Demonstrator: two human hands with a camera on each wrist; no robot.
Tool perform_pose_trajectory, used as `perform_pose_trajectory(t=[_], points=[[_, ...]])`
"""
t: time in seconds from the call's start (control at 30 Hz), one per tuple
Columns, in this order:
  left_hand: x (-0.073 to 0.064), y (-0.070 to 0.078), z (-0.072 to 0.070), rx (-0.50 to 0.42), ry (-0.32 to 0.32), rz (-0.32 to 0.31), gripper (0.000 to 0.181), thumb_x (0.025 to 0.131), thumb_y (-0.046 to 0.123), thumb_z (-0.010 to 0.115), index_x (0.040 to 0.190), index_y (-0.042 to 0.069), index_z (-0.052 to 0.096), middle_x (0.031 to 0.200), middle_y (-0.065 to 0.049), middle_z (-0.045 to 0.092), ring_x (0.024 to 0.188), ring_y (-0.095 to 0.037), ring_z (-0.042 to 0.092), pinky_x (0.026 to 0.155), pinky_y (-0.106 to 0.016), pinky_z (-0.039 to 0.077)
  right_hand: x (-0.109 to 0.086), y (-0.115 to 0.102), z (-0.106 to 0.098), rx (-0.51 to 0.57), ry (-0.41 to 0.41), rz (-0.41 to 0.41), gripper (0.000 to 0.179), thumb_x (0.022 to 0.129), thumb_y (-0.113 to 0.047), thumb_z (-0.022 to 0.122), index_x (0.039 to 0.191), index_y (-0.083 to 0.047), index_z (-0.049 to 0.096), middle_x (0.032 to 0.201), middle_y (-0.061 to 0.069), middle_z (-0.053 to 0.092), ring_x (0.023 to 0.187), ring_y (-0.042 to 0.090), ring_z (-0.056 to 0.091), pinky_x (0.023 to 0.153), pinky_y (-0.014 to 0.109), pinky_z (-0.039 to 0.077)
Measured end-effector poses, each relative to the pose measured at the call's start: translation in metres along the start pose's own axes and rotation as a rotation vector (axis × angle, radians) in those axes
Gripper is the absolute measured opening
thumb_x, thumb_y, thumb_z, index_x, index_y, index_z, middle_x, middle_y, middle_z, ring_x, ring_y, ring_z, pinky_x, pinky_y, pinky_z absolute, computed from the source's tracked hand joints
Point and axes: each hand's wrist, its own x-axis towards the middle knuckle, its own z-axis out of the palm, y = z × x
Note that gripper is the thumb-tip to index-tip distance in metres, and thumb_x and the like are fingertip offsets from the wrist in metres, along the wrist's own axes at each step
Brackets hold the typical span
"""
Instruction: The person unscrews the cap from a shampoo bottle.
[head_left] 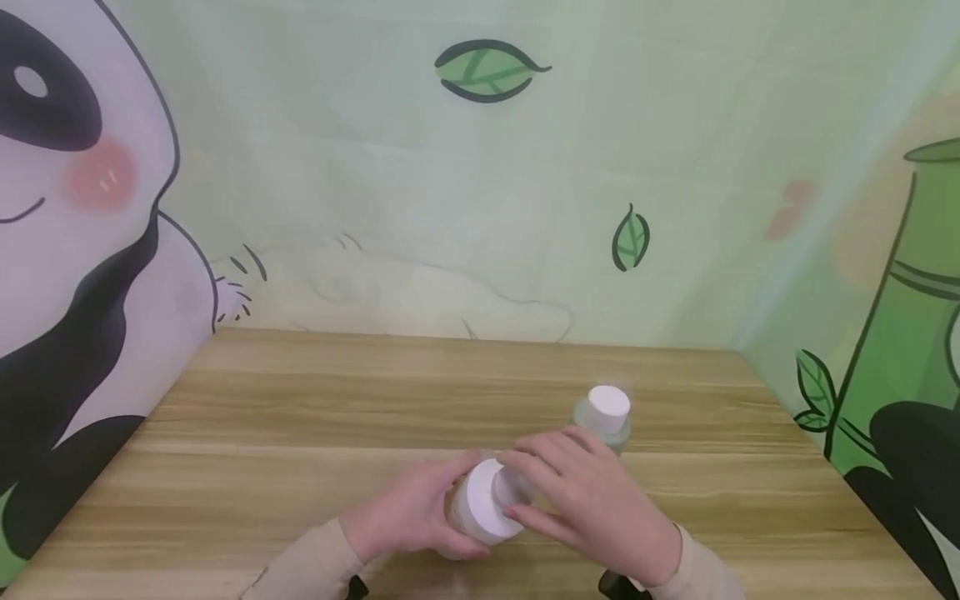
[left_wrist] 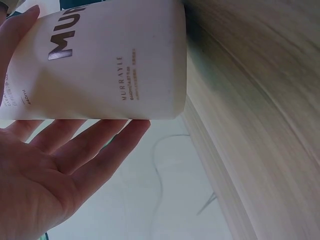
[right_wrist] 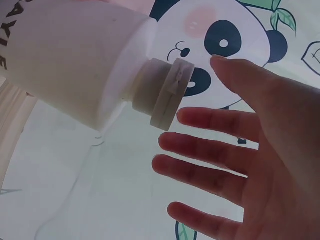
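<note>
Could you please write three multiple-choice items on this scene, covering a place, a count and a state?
1. Where does the green bottle stand?
A. on the wooden table, beyond the right hand
B. in the left hand
C. lying flat at the table's left edge

2. How many containers are in the head view?
A. one
B. two
C. four

3. How is the right hand?
A. clenched in a fist
B. fingers spread by the white bottle, at its cap
C. flat on the table, far from any bottle

Key: 1 A, it stands upright behind the hand; 2 B, one white and one green bottle; 3 B, the right wrist view shows straight, parted fingers.
</note>
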Motion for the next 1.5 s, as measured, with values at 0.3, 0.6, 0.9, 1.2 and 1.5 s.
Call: perform_pose_trajectory(t=[0.3,0.6,0.9,1.2,1.5], points=[[0.0019,-0.0024,-0.0031,0.028,0.023,0.035,0.078,0.065,0.04,0.087,0.132,0.027,0.051,0.109,0.005,0.071,0.094,-0.005,0.064,0.08,-0.026,0.052,0.0025,0.001,0.0038,-0.033,0.023,0.025,0.035,0.088,-0.049,0.063,0.103,-0.018,0.064,0.093,-0.01,0.064,0.085,0.007,0.059,0.083,0.031,0.048],[0.0046,-0.0022,-0.0047,0.025,0.014,0.014,0.078,0.065,0.039,0.087,0.133,0.027,0.05,0.111,0.006,0.07,0.093,-0.005,0.063,0.08,-0.025,0.052,0.0047,0.0002,0.0041,-0.039,0.022,-0.002,0.038,0.074,-0.034,0.079,0.105,-0.018,0.064,0.096,-0.007,0.065,0.087,0.008,0.061,0.08,0.029,0.05],[0.0052,-0.0037,-0.0064,0.039,0.039,0.036,0.081,0.064,0.04,0.087,0.135,0.026,0.05,0.109,0.005,0.07,0.091,-0.004,0.063,0.078,-0.024,0.052,0.0063,0.0009,0.0016,-0.018,-0.004,-0.009,0.05,0.077,-0.038,0.077,0.12,-0.018,0.062,0.109,-0.007,0.065,0.097,0.01,0.062,0.081,0.029,0.05],[0.0006,-0.0002,-0.0023,0.023,0.013,-0.004,0.079,0.065,0.04,0.086,0.134,0.027,0.05,0.11,0.007,0.069,0.092,-0.002,0.061,0.078,-0.022,0.05,0.003,-0.002,0.0041,-0.044,0.02,0.055,0.036,0.083,-0.048,0.07,0.102,-0.018,0.064,0.091,-0.011,0.063,0.083,0.007,0.06,0.075,0.028,0.049],[-0.0009,-0.0025,0.0026,-0.006,0.032,0.033,0.079,0.065,0.038,0.087,0.134,0.028,0.049,0.112,0.007,0.069,0.095,-0.002,0.061,0.079,-0.022,0.051,-0.0004,-0.0037,0.0047,-0.031,0.017,0.042,0.036,0.078,-0.041,0.076,0.103,-0.019,0.063,0.093,-0.011,0.064,0.085,0.006,0.06,0.076,0.028,0.05]])
